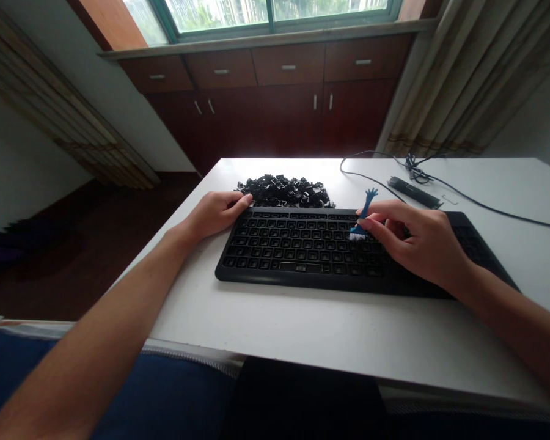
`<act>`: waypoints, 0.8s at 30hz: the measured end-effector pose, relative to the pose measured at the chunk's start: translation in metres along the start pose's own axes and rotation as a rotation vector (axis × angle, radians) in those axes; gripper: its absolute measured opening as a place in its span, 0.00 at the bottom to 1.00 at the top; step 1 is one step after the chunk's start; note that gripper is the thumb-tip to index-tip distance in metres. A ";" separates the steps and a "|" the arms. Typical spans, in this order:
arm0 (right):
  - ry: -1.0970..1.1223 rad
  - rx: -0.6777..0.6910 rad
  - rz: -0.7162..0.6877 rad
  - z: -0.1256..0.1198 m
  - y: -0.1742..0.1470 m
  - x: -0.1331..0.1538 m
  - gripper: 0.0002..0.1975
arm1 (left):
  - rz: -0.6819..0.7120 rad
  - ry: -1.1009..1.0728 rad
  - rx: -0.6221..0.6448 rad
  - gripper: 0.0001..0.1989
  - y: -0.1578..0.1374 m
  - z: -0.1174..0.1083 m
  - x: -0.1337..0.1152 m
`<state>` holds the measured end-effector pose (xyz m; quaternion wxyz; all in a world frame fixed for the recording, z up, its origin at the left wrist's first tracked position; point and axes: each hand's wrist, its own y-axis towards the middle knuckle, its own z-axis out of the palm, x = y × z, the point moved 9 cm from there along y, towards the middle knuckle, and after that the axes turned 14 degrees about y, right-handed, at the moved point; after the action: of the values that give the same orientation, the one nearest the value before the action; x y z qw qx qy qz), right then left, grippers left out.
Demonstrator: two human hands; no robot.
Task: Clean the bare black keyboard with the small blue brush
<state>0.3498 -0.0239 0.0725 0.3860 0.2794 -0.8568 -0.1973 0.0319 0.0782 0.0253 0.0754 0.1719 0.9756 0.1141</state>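
Observation:
A black keyboard (284,247) with its keycaps off lies on the white table, its rows of bare key sockets showing. At its far left corner is my left hand (217,211), closed against the edge with the thumb forward and some fingers hidden. Between the thumb and fingertips of my right hand (407,229) is a small blue brush (363,211), its top shaped like a little hand. Its white bristles point down at the sockets right of the keyboard's middle. Just behind the keyboard sits a heap of loose black keycaps (284,190).
On the white table (275,324), at the back right, lie a long black plastic piece (415,192), a small bent wire (449,199) and a bundled black cable (415,169). Beyond stands a brown cabinet (266,116) under a window. Blue fabric (174,391) borders the near edge.

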 end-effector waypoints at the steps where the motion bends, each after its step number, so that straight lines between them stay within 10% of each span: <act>1: 0.010 -0.006 0.006 0.000 0.000 -0.001 0.10 | 0.001 0.000 -0.001 0.24 0.000 0.000 0.000; 24: 0.141 -0.017 0.119 0.001 0.000 -0.010 0.12 | -0.001 -0.002 0.002 0.23 0.000 0.000 0.000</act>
<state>0.3551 -0.0174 0.0662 0.4586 0.2380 -0.8409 -0.1610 0.0323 0.0784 0.0258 0.0761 0.1714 0.9757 0.1129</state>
